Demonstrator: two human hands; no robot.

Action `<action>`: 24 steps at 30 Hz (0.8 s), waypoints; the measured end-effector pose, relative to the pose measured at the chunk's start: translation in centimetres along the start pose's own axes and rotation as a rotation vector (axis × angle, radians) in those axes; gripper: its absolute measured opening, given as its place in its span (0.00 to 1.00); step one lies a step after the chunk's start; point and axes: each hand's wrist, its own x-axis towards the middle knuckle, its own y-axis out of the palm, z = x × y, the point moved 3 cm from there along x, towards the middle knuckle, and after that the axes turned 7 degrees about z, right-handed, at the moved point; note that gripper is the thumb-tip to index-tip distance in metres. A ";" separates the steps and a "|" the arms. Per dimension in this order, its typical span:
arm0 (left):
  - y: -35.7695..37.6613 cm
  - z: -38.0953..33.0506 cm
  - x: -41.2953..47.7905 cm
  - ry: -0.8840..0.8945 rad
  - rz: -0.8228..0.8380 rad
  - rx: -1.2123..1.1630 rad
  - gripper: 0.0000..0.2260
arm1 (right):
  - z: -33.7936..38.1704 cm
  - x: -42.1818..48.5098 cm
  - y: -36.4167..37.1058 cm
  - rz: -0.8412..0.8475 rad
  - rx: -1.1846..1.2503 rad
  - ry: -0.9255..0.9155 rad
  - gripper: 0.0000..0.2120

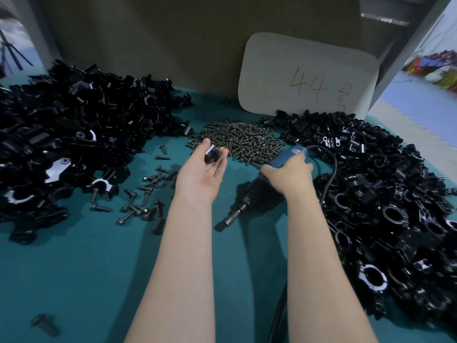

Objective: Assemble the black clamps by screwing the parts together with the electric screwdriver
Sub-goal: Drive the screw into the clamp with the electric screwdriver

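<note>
My left hand [202, 173] is turned palm up over the teal table and pinches a small black clamp part [211, 154] between thumb and fingertips, just in front of the screw pile [243, 142]. My right hand [290, 173] grips the blue body of the electric screwdriver [249, 196], whose black nose and socket point down-left and hover just above the table. Its black cable [331, 169] loops over the right pile. A heap of loose black clamp parts [74, 134] lies at the left. A heap of black clamps [385, 199] lies at the right.
Loose bolts [146, 194] are scattered on the teal table [81, 280] left of my left arm. One bolt [44, 324] lies near the front left edge. A card marked 44 [306, 78] leans on the back wall.
</note>
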 end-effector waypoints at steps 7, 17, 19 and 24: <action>-0.1 0.0 -0.1 -0.002 0.010 0.012 0.07 | 0.2 0.1 1.2 -0.032 -0.137 -0.033 0.44; -0.2 0.1 0.7 0.030 0.002 0.060 0.05 | 1.1 -0.7 -2.8 -0.059 0.928 -0.146 0.17; -0.4 0.2 0.9 0.085 -0.040 0.075 0.05 | 1.3 -1.2 -3.3 0.072 1.378 -0.138 0.10; -0.8 0.1 0.8 0.206 -0.087 0.274 0.21 | 1.5 -1.5 -2.6 0.099 1.698 -0.114 0.05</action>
